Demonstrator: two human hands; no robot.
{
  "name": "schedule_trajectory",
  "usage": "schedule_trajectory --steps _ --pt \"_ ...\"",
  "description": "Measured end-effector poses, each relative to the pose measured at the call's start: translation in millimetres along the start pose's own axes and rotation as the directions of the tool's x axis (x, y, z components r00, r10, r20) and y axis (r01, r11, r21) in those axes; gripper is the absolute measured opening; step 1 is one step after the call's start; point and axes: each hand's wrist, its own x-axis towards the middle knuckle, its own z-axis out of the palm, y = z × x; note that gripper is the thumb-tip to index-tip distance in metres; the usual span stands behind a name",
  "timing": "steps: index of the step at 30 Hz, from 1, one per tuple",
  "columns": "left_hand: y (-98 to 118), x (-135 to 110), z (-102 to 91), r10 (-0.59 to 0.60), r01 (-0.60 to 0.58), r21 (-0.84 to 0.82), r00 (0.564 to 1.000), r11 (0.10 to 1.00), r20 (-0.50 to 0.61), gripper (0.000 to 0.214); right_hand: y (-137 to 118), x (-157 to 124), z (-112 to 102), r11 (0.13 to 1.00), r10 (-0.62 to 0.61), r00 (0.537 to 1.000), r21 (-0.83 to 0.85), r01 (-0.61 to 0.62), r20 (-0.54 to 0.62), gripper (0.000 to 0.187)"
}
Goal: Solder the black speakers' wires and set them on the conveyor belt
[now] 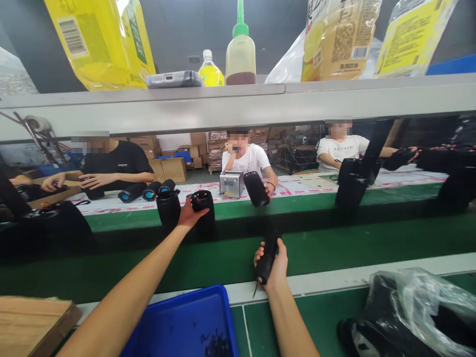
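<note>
My left hand (190,214) reaches far across the green conveyor belt (316,253) and grips a black cylindrical speaker housing (206,210) that stands upright, small coloured wires showing at its top. A second black cylinder (168,208) stands just left of that hand. Nearer to me, my right hand (277,263) is wrapped round a black electric screwdriver (267,260), its thin bit pointing down and toward me. Below my arms sits a blue tray (178,317) with a heap of small dark pieces (217,344) in its corner.
Across the belt a co-worker (247,161) holds a black speaker (256,188) beside a metal box (231,184). Two more people sit left and right. Overhead runs a shelf (223,111) with bottles and a phone (174,79). Cardboard (33,322) and a plastic bag (420,312) flank me.
</note>
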Motion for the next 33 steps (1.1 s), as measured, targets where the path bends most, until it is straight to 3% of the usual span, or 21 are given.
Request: schedule_trajectory --steps 6,8,15,19,25,33 --pt "-21.8 -4.3 -17.6 -0.053 0.022 0.169 0.982 0.985 0.183 0.037 0.2 -0.8 1.7 0.998 -0.036 0.999 -0.053 0.034 -0.028 0.045" --pt "-25.7 -8.0 -27.5 -0.073 0.025 0.242 0.979 0.970 0.193 0.035 0.9 -1.9 2.6 0.996 -0.049 0.998 -0.073 0.046 -0.033 0.045" --pt "-25.9 -8.7 -73.2 -0.111 0.139 0.473 0.990 0.870 -0.086 0.040 0.8 -4.8 4.9 0.987 -0.105 0.993 -0.130 0.098 -0.045 0.044" --pt "-29.6 -2.6 -89.1 -0.142 0.188 0.527 0.982 0.829 -0.128 0.043 1.0 -2.0 4.0 0.980 -0.127 0.991 -0.161 0.119 -0.036 0.044" --pt "-32.6 0.9 -83.6 -0.055 0.161 0.546 0.977 0.823 -0.205 0.040 -0.7 1.6 -0.9 0.975 -0.159 0.987 -0.163 0.154 -0.017 0.044" --pt "-38.8 -12.4 -66.9 0.080 0.065 0.490 0.959 0.869 -0.270 0.033 -6.9 3.5 -4.6 0.979 -0.175 0.984 -0.107 0.171 -0.033 0.043"
